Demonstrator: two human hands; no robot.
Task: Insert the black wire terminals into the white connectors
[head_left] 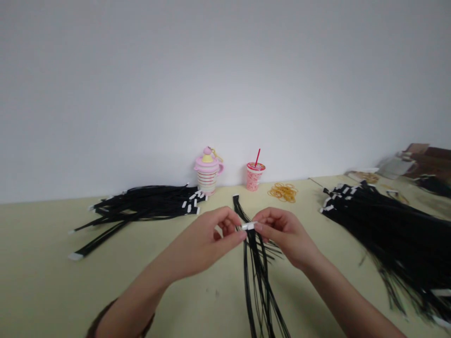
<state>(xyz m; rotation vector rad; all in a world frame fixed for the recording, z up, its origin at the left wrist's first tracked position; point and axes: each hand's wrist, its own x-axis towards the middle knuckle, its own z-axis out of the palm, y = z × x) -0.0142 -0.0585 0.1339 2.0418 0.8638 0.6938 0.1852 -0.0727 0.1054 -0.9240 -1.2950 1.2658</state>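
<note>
My left hand (211,237) and my right hand (282,232) meet above the middle of the pale yellow table (42,281). Both pinch a small white tip (248,226) at the end of a black strip, fingers closed on it from either side. Under the hands lies a small bunch of black strips (259,281) that runs toward me. One white-tipped end of that bunch points away at the far side.
A pile of black white-tipped strips (141,206) lies at the left and a larger heap (394,234) at the right. By the wall stand a pink toy cup (207,174) and a red cup with a straw (255,175). Yellow rubber bands (283,192) lie beside them.
</note>
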